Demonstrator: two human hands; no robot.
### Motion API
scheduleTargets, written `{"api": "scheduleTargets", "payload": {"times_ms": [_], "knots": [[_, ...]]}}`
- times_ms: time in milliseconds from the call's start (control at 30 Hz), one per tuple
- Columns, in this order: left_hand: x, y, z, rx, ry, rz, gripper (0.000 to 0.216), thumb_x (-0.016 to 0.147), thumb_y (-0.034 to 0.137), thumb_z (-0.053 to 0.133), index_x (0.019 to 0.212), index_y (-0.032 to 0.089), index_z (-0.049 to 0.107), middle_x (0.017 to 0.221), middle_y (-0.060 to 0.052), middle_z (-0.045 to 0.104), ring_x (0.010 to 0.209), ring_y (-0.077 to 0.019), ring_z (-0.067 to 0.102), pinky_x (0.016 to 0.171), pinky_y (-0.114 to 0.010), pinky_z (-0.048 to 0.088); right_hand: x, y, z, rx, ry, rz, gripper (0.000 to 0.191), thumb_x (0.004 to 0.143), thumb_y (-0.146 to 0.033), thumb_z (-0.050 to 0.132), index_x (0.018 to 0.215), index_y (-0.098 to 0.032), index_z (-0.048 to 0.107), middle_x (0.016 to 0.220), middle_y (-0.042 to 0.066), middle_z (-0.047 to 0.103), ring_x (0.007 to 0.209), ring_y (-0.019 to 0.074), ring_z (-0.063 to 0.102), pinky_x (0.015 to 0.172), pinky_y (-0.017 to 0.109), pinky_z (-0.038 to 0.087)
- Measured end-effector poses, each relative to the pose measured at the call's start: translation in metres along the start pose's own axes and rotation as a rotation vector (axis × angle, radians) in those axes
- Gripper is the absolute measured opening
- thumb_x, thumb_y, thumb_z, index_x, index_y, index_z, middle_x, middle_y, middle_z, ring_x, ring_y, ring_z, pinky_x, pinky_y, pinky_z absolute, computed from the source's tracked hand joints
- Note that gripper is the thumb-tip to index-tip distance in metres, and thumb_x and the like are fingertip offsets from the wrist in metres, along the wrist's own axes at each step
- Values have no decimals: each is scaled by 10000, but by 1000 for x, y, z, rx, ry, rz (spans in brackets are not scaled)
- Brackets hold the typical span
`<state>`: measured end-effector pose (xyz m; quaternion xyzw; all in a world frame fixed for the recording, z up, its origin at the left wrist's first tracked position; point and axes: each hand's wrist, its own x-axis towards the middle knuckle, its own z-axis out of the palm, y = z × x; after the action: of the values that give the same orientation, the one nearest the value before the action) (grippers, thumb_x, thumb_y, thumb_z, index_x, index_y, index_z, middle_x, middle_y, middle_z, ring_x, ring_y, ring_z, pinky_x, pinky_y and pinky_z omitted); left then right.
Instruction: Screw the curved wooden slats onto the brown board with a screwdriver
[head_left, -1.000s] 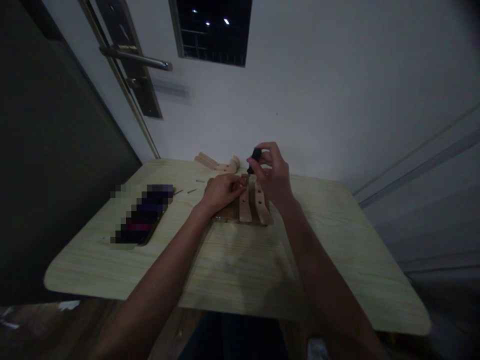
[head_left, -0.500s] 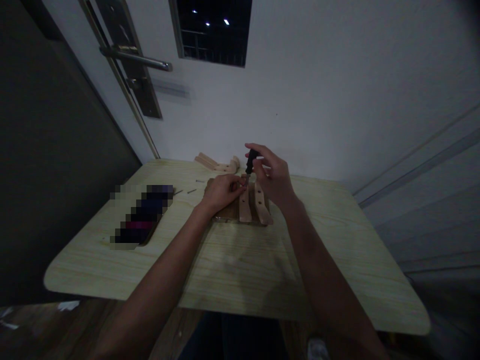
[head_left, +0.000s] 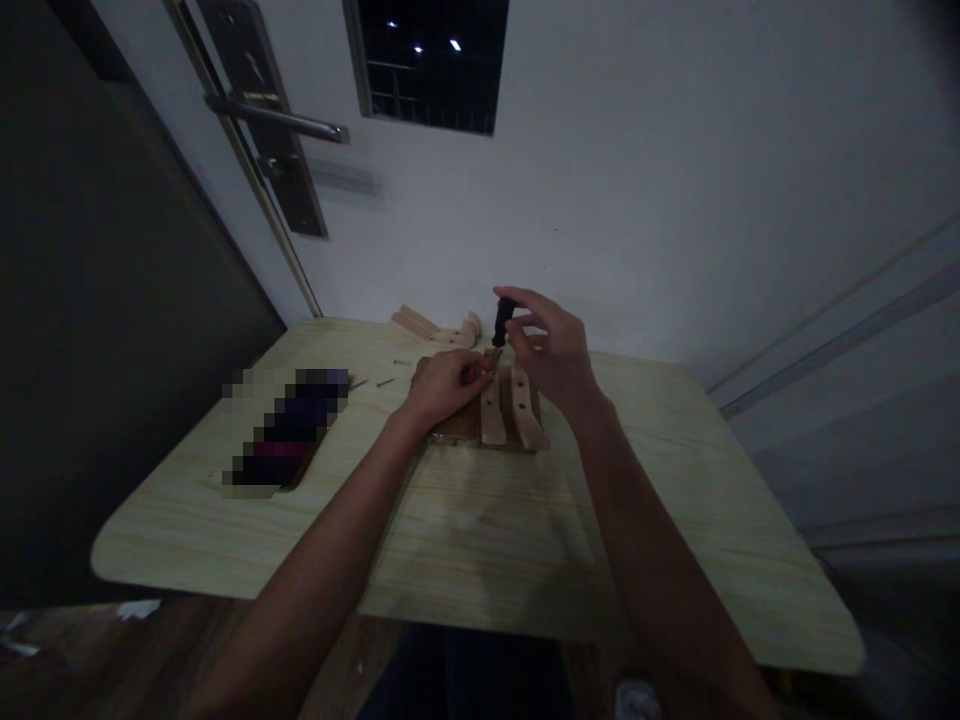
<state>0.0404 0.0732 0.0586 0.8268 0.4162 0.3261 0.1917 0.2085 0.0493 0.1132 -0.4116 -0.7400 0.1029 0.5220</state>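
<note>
My right hand [head_left: 551, 350] grips a screwdriver [head_left: 505, 322] by its black handle, and a finger rests on the butt end. The screwdriver stands nearly upright, its shaft pointing down at the fingertips of my left hand [head_left: 450, 385]. Those fingertips are pinched over a pale curved wooden piece [head_left: 492, 420]; what lies between them is too small and dark to make out. Beside it is a second wooden piece [head_left: 520, 398] with two holes. Both pieces lie on a flat brown board [head_left: 457, 428], partly covered by my left hand.
More curved wooden pieces [head_left: 439, 330] lie at the table's back edge. Left of my hand are several loose screws [head_left: 385, 382] and a phone [head_left: 292, 430] with a blurred screen. A white door with a metal handle [head_left: 281, 120] rises behind the table [head_left: 480, 560].
The whole view has shifted slightly. Both hands keep their places at the wooden piece, and the screwdriver stays upright in my right hand.
</note>
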Motion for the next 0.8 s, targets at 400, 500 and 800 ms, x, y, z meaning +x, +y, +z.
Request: {"api": "scheduleTargets", "payload": {"times_ms": [400,500,800], "knots": [[-3,-4,-4,14,-52,1,223,863,355,628,913,160,726,695,-12,606,635,-132,504,612,-251,343,1,-2,-1,6,18,-2,314,846,-206,579,1152,-228,645,1123,66,643,804,126,651,571,205,589],[-3,-2,-6,19,-72,0,229,863,354,622,929,160,724,721,-18,623,648,-135,513,619,-252,353,1,-1,0,26,10,21,337,848,-204,554,1175,-235,627,1178,69,638,830,137,667,600,228,606],[-5,-1,-7,-21,-85,6,269,860,394,617,946,161,720,703,-11,621,641,-136,525,615,-247,356,0,-1,1,23,11,23,348,839,-192,560,1177,-244,621,1146,47,654,766,120,645,592,224,595]]}}
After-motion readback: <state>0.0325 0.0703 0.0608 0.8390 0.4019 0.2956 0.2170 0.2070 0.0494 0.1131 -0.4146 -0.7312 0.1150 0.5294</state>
